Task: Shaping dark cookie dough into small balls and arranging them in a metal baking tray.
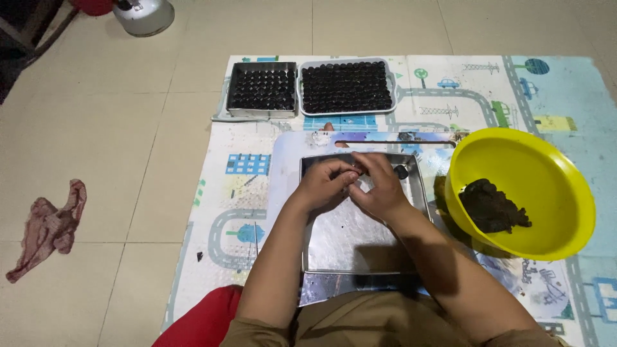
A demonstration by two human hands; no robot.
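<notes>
Nearest the camera, the person's two forearms reach toward twelve o'clock over a shallow metal tray, mostly bare and shiny, which rests on a pale board on the play mat spread over the tiled floor. The left hand and right hand meet above the tray's far end, fingertips pressed together around something small and dark; it is probably a pinch of the dark paste being shaped, though the fingers hide most of it. Both hands are curled closed on it, neither clearly nearer than the other. One small dark ball already sits in the tray's far corner, just at two o'clock from the right hand. At three o'clock, beside the tray, a yellow bowl holds a lump of dark paste. Farther off at twelve o'clock, a square metal tray and a white tray stand side by side, packed with rows of dark balls. A crumpled cloth lies on the floor at nine o'clock.
</notes>
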